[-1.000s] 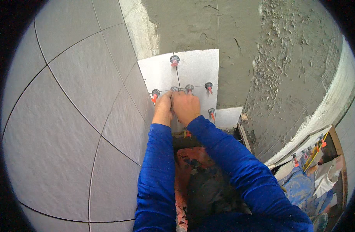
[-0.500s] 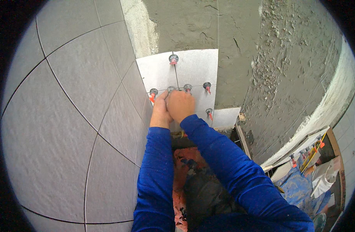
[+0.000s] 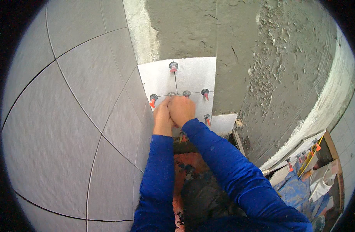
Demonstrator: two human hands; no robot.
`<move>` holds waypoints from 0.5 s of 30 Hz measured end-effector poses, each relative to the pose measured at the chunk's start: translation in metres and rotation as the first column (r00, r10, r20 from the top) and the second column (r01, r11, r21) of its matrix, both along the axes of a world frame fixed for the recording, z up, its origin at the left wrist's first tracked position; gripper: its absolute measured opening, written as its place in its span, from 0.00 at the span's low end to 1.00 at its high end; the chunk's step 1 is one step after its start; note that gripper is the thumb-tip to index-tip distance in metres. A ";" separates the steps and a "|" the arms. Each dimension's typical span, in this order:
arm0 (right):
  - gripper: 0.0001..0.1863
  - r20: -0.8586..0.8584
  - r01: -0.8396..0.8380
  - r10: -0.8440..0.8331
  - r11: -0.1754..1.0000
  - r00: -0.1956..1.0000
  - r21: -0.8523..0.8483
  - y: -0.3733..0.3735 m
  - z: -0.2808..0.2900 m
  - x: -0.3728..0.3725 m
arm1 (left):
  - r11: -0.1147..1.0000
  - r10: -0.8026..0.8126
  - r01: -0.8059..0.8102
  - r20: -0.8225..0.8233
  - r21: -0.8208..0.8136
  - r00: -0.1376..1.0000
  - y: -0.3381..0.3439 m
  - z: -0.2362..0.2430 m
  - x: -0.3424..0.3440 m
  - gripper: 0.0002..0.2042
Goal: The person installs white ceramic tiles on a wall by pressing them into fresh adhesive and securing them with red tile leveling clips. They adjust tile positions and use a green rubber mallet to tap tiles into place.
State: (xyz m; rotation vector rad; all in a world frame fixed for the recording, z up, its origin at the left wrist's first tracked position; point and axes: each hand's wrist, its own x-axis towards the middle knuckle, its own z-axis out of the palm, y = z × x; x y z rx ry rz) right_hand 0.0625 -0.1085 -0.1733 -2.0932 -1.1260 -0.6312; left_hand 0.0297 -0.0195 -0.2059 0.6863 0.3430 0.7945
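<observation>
My left hand [image 3: 162, 116] and right hand [image 3: 182, 110] meet, fingers curled, just below a tile-levelling clip [image 3: 171, 94]; whether they grip it I cannot tell. It straddles the joint between white wall tiles [image 3: 196, 75], presumably keeping them flush.

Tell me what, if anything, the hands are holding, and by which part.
Cannot be told: the left hand and right hand are close together in front of the white tiles, hiding whatever may be between them.
</observation>
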 end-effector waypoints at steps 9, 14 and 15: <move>0.09 0.046 -0.007 0.010 0.998 0.999 -0.062 0.001 0.000 -0.007 | 0.944 -0.310 0.317 0.083 -0.095 0.947 0.004 0.004 -0.017 0.17; 0.08 0.028 -0.039 0.042 0.995 0.999 -0.092 0.002 0.000 -0.006 | 0.963 -0.268 0.267 0.062 0.024 0.961 0.006 0.002 -0.014 0.14; 0.08 0.049 -0.051 0.057 0.992 0.997 -0.114 0.001 -0.001 -0.006 | 0.983 -0.184 0.183 0.040 0.026 0.982 0.005 0.003 -0.014 0.14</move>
